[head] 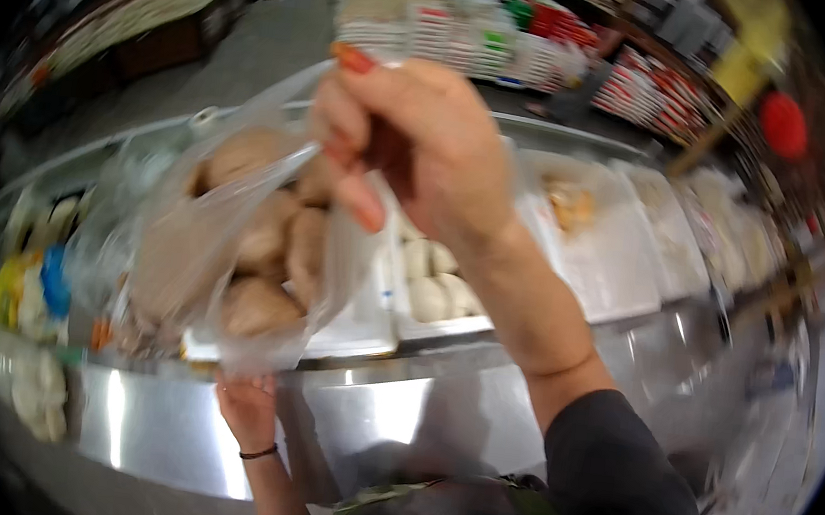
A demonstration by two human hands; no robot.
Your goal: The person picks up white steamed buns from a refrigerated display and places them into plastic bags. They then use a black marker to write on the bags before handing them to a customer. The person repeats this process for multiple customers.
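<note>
Raised in front of me, my right hand [424, 146] pinches the upper edge of a clear plastic bag [182, 256] between thumb and fingers. Several rounded light-brown pieces of food [268, 235] fill the bag; their exact kind is blurred. My left hand [246, 406], with a dark band at the wrist, holds the bag's lower near edge, its fingertips partly covered by the plastic. Behind the bag and my right forearm, a white foam tray [477, 325] holds pale, rounded pieces of food [432, 290].
More white trays [617, 279] line the counter to the right, one with orange-yellow pieces [569, 202]. A shiny metal counter front [162, 420] runs before me. Loose clear bags [110, 226] and a blue item [55, 280] lie left. Stacked packages [444, 31] stand beyond the aisle.
</note>
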